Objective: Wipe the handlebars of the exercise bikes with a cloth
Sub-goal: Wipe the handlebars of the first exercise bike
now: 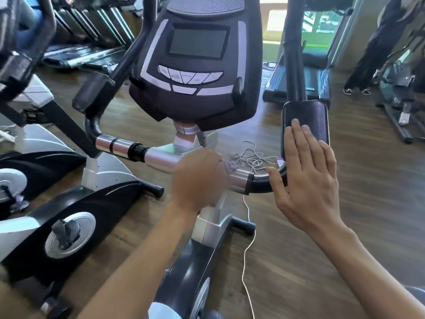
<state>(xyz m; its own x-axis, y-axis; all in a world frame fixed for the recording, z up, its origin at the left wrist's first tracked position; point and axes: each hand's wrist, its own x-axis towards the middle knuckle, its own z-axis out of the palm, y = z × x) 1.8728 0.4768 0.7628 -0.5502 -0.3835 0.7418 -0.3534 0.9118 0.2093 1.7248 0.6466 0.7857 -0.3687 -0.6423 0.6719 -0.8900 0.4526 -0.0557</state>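
No legible text. Console, upper centre of frame: grey buttons below the screen carry small markings, too blurred to read. Screen is blank. No brand, nos. or signs readable elsewhere.

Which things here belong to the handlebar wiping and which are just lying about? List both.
Belongs to the job:
- handlebar
- cloth, bunched in the left hand
- right hand, fingers straight beside the black arm pad

Just lying about:
- white cord on the floor
- console
- neighbouring bike
- treadmills
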